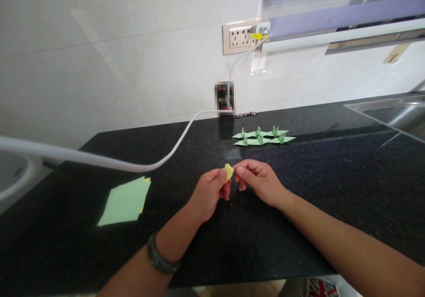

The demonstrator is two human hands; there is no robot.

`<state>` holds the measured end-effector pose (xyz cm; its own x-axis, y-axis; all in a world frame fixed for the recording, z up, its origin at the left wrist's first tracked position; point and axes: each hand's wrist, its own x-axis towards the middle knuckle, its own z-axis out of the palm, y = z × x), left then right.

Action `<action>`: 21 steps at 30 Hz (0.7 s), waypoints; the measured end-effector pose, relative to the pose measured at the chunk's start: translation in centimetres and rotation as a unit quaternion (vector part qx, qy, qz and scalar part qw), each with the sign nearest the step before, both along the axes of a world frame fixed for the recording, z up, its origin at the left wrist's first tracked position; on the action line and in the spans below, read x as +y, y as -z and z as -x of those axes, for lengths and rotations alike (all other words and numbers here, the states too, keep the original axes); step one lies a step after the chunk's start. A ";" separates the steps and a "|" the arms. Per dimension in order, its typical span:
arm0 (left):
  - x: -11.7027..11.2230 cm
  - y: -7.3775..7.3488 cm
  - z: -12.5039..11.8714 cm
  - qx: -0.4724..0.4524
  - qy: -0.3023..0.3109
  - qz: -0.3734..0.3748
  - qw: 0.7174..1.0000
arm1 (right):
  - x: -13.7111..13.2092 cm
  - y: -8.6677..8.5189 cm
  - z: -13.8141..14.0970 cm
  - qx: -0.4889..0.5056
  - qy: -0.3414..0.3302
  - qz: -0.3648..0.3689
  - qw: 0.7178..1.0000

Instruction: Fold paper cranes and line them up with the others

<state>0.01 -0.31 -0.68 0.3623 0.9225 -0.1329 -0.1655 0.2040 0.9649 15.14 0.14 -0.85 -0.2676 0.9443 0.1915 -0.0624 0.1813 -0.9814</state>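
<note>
My left hand (210, 190) pinches a small piece of folded yellow paper (229, 172) between thumb and fingers, above the dark counter. At the paper's right edge, the thumb and index finger of my right hand (257, 179) are closed on its corner; the fingertips hide part of it. Beyond my hands, several green origami cranes (260, 140) stand in two rows with their wings spread. To the left lies a stack of square paper (125, 202), light green on top with yellow edges showing beneath.
A white cable or arm (133, 166) curves over the black counter (186, 252) from the left to a pixelated device (225, 98) by the wall. A wall socket (244, 37) holds a plug. At the right is a metal sink (392, 111).
</note>
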 end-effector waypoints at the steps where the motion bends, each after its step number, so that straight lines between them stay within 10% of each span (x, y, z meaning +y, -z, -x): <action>1: 0.0 0.0 0.0 -0.009 0.009 0.007 1.000 | 0.0 0.0 0.0 0.007 -0.005 0.002 1.000; 21: 0.0 -0.1 0.1 0.000 0.030 -0.003 1.000 | 0.0 -0.3 0.1 -0.025 -0.003 -0.006 1.000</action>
<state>-0.05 -0.28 -0.53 0.4169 0.9001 -0.1264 -0.1538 0.2069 0.9662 15.05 0.13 -0.58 -0.2825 0.9405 0.1888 -0.0144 0.1927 -0.9812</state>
